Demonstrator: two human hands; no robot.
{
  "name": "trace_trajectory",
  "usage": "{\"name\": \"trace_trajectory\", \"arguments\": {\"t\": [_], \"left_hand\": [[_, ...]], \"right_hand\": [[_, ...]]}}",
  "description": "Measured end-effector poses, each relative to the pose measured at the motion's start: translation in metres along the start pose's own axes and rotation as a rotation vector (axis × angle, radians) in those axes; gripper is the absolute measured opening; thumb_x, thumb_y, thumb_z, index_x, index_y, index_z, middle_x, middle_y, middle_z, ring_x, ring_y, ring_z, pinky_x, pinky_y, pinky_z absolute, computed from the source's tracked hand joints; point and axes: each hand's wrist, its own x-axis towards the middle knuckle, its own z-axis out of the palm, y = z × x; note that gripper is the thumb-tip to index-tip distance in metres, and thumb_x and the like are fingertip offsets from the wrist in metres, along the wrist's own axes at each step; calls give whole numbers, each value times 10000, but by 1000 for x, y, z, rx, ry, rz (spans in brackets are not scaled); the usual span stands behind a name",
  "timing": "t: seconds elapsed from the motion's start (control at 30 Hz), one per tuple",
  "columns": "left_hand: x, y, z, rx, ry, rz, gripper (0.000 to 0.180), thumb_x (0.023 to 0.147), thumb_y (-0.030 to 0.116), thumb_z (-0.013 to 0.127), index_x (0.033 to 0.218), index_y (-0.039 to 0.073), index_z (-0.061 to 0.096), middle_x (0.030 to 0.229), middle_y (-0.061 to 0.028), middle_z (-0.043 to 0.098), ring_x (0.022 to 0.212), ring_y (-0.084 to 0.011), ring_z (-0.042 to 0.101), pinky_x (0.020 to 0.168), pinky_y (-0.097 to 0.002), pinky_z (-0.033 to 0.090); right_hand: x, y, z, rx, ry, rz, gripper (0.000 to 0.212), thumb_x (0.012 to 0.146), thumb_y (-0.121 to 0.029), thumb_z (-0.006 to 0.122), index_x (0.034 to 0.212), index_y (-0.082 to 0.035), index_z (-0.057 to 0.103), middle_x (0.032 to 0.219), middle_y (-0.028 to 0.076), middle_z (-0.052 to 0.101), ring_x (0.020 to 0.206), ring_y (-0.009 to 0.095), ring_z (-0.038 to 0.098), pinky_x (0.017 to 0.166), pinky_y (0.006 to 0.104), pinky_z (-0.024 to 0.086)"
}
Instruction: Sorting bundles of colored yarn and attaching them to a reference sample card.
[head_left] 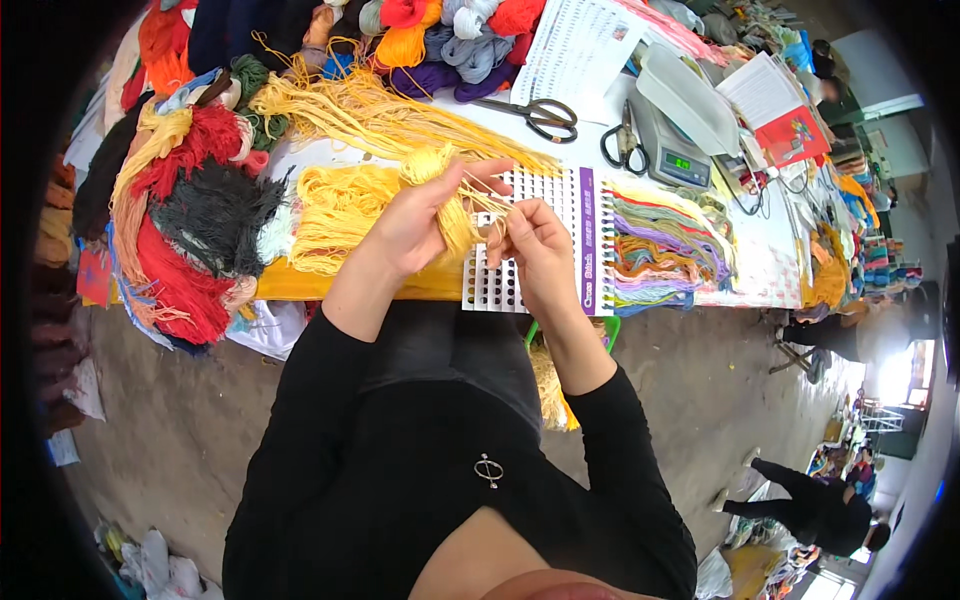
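A bundle of yellow thread point(456, 228) hangs over the palm of my left hand point(410, 225), whose fingers curl around it and reach to the right. Close beside it, the fingertips of my right hand point(537, 245) pinch a few yellow strands drawn from that bundle. Both hands are above a white thread card point(510, 290) with rows of punched holes and a purple printed strip. Many-coloured thread lengths point(660, 245) are looped through the card's right edge. Left of my hands lies a loose heap of yellow thread point(340, 215) on the table.
Two pairs of black scissors, one of them point(625, 145) nearer the digital scale point(680, 150), lie behind the card. Long golden strands point(370, 110) stretch across the table. Red and dark skeins point(215, 215) pile up at left. A printed sheet point(575, 55) lies at the back. Another person point(815, 505) is off at right.
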Motion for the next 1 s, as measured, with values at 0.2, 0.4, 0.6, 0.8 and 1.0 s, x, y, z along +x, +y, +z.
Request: {"name": "trace_trajectory", "arguments": {"t": [0.2,0.4,0.6,0.8,1.0], "left_hand": [[-4,3,7,40,29,29,443,974,298,260,1235,-4,451,1008,-86,532,871,-131,516,776,-275,454],[-6,4,8,105,53,39,452,977,303,257,1238,-15,444,967,-71,529,775,-125,539,723,-254,463],[-9,5,10,14,-4,-11,517,966,388,256,1285,6,393,924,-14,476,602,-53,438,588,-220,463],[-13,10,17,113,60,-8,485,969,370,265,1262,15,418,903,-20,477,541,-32,380,428,-147,315],[-12,13,19,354,131,10,500,965,400,262,1189,15,489,794,-19,484,490,-32,340,403,-155,277]], "right_hand": [[-3,0,1,-41,21,-23,162,932,-180,442,875,-28,441,650,76,545,529,135,511,536,233,432],[-4,-2,2,-118,12,-54,177,935,-191,448,879,-23,456,655,55,540,554,113,511,552,219,431],[-5,-4,3,-127,18,-73,173,933,-179,455,868,-19,454,650,49,532,560,103,503,557,218,433],[-9,-5,4,-163,23,-115,175,934,-177,453,860,-18,448,619,45,519,553,96,490,542,211,415],[-11,-7,-1,-713,-64,-102,148,900,-147,504,875,-3,531,593,14,494,539,87,485,525,208,389]]}}
